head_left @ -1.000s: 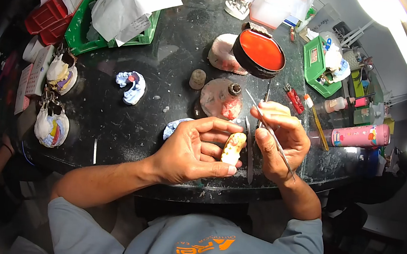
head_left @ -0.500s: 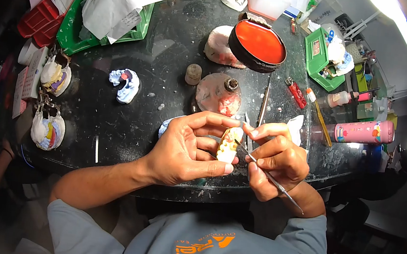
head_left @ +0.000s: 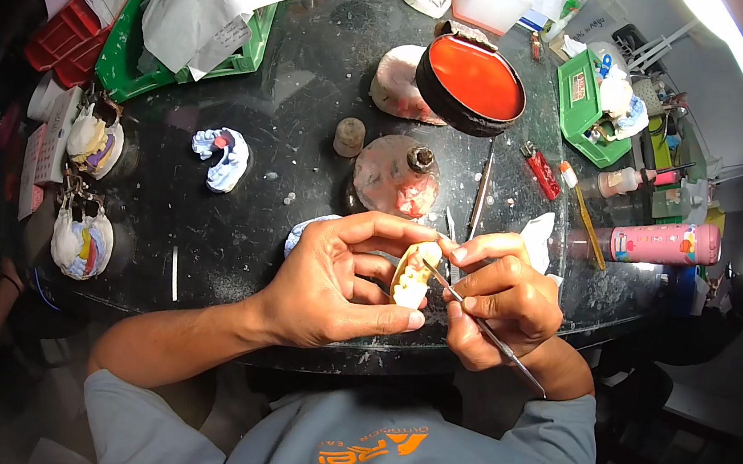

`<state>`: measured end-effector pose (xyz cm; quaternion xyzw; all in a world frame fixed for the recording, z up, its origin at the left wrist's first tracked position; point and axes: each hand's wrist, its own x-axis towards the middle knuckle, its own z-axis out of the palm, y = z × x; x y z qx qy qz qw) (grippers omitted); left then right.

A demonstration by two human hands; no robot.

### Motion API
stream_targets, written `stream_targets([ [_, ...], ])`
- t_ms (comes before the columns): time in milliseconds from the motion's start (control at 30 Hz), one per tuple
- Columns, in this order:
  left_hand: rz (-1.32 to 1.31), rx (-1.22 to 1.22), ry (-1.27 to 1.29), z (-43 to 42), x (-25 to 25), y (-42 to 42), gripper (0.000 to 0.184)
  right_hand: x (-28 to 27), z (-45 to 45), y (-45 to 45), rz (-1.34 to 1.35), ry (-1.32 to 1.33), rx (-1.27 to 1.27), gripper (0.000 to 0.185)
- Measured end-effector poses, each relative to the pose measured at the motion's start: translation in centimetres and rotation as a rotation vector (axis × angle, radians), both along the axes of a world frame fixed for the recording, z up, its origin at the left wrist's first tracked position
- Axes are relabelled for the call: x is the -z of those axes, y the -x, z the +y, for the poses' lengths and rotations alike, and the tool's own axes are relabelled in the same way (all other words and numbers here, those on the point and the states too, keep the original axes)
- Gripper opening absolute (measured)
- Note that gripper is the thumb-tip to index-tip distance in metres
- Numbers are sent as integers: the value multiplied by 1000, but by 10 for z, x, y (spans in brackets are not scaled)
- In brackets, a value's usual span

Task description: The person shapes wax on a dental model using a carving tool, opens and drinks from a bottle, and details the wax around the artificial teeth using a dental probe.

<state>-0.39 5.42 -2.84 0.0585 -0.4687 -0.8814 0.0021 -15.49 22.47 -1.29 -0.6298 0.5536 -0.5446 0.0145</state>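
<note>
Between its thumb and fingers, my left hand [head_left: 317, 285] holds a small yellow dental model [head_left: 411, 280] with tooth shapes, stood nearly on end. My right hand [head_left: 512, 304] is closed like a pen grip round a thin metal dental carver [head_left: 497, 341]. The carver's tip touches or sits just over the upper part of the model; which, I cannot tell. Its other end points down past my right wrist. Fingertips of both hands come close together above the model. A pale blue cast [head_left: 302, 230] lies partly hidden behind my left hand.
Beyond my hands stand a round burner [head_left: 386, 175] and a tin of red wax [head_left: 476, 77]. A blue-white arch cast [head_left: 224, 161] lies left, near mounted models [head_left: 83, 236]. To the right are a red lighter [head_left: 540, 172], a brush [head_left: 584, 212] and a pink bottle [head_left: 666, 242].
The dental model has turned slightly in my left hand, and the carver's tip has shifted a little up and left across it. Both hands keep their grips.
</note>
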Motion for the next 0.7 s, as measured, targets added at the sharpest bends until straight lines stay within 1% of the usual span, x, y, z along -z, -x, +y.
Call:
stream_targets([
  [700, 17, -8, 6, 2, 1, 0, 66, 2, 0, 2, 19, 12, -3, 28],
])
